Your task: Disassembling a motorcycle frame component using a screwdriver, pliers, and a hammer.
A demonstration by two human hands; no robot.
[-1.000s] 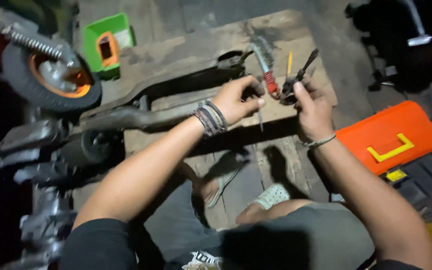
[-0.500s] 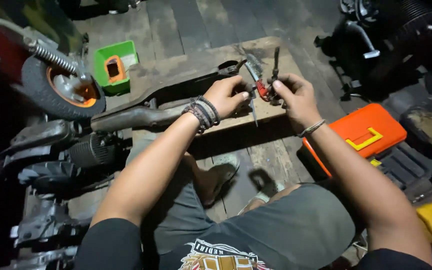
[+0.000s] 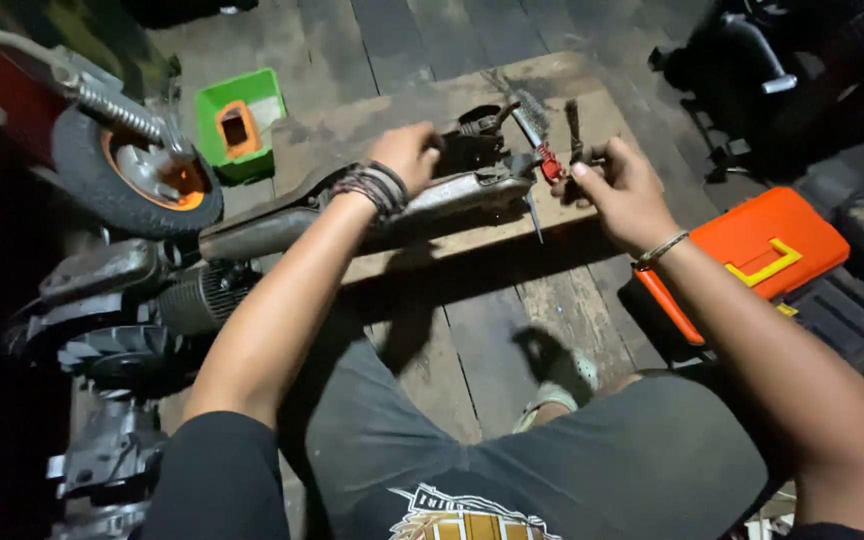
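Two bare hands work at the end of a long metal engine part laid across a wooden board.

The left hand point(image 3: 407, 150), with dark beaded bracelets at the wrist, is closed around the upper end of the grey metal part point(image 3: 352, 215), which runs from the finned engine block point(image 3: 197, 295) at the left across the wooden board point(image 3: 452, 245) toward the middle. The right hand point(image 3: 620, 190) is clenched on the handles of red-handled pliers point(image 3: 550, 162), whose nose meets the end of the part just beside the left hand. A small wheel with an orange hub point(image 3: 142, 180) stands at the left, near a green plastic box point(image 3: 240, 122). An orange tool case point(image 3: 762, 255) lies on the floor at the right, close to the right forearm.
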